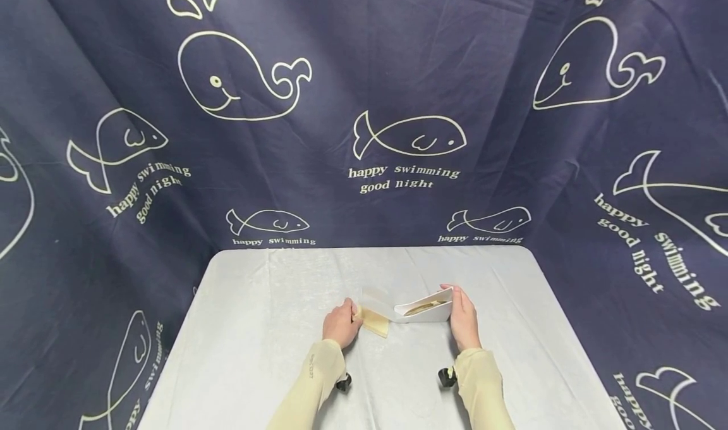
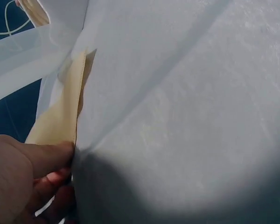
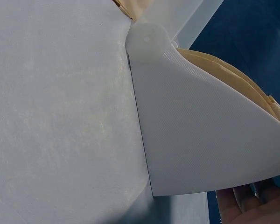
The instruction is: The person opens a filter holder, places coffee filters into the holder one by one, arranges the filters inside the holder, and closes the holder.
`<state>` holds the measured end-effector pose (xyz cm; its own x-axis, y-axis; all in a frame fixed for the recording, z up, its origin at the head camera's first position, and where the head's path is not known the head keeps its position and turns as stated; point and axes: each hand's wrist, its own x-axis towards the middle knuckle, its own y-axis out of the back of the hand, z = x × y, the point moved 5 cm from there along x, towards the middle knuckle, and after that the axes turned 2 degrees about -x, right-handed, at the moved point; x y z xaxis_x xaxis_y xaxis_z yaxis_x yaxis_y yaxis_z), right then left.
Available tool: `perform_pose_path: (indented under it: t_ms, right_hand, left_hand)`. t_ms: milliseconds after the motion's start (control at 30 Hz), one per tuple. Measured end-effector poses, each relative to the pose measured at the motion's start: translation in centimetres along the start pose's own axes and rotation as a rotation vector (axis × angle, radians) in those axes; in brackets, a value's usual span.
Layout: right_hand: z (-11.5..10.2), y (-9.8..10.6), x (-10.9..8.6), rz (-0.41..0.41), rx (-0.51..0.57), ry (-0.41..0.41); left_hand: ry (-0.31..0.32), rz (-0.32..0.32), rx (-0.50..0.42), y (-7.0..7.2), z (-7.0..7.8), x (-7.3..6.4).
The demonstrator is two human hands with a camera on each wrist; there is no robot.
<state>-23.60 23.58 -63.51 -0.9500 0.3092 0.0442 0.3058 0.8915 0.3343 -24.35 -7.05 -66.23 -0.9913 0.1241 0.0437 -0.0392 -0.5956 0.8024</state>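
Observation:
My left hand [image 1: 341,324] pinches one end of a flat beige piece of soft-looking material [image 2: 63,112], thumb on top. Its other end stretches toward a white ribbed plastic case [image 3: 196,116] at the middle of the table. The right hand [image 1: 464,319] grips the case by its far right end, fingers under its curved edge in the right wrist view. A translucent flap [image 2: 18,60] hangs open from the case's round hinge [image 3: 147,42], close by the beige piece. Inside the case, folded tan material [image 3: 238,84] shows through the opening.
A white cloth-covered table [image 1: 273,367] lies under both hands. Dark blue curtains [image 1: 398,57] printed with fish and whales hang around it. Small black devices [image 1: 447,377] sit at both wrists, by the cream sleeves [image 1: 309,379].

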Motion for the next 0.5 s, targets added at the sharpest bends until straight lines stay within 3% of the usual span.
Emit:
perform_pose_path:
  t_ms: [133,267,500]
  right_hand:
    - [0.0,0.1,0.0,0.002,-0.001,0.005]
    - [0.0,0.2,0.0,0.005,0.000,0.009]
    - [-0.1,0.1,-0.1,0.003,-0.004,0.006]
  left_hand:
    - [-0.021,0.003,-0.093,0.0,-0.5,0.0]
    - [0.016,-0.013,-0.185,0.6,-1.2,0.1]
    - [0.037,0.017,-0.300,3.2,-2.4,0.0]
